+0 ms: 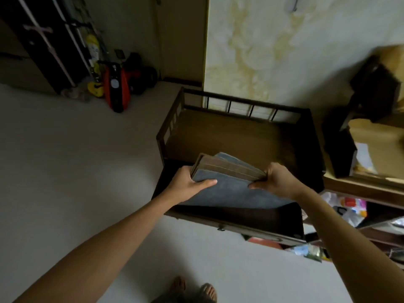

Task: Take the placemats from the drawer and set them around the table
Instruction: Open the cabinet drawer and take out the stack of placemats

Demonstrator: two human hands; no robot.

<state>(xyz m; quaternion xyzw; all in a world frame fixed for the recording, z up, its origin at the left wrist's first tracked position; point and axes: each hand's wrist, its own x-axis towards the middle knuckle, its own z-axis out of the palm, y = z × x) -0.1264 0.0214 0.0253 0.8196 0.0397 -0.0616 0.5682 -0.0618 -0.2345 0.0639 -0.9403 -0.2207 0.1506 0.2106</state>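
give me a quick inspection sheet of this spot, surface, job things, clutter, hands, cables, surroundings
surface: wooden cabinet top with a low railing, nothing seen on it
job's things: stack of placemats, blue and brown, tilted up over the open drawer
clutter: colourful packets on the shelves to the right; dark boxes on the shelf above
hands: left hand grips the stack's left edge; right hand pinches its right edge
cables: nothing seen
surroundings: pale floor, stained wall, red and black appliance by a dark door, the person's feet at the bottom edge
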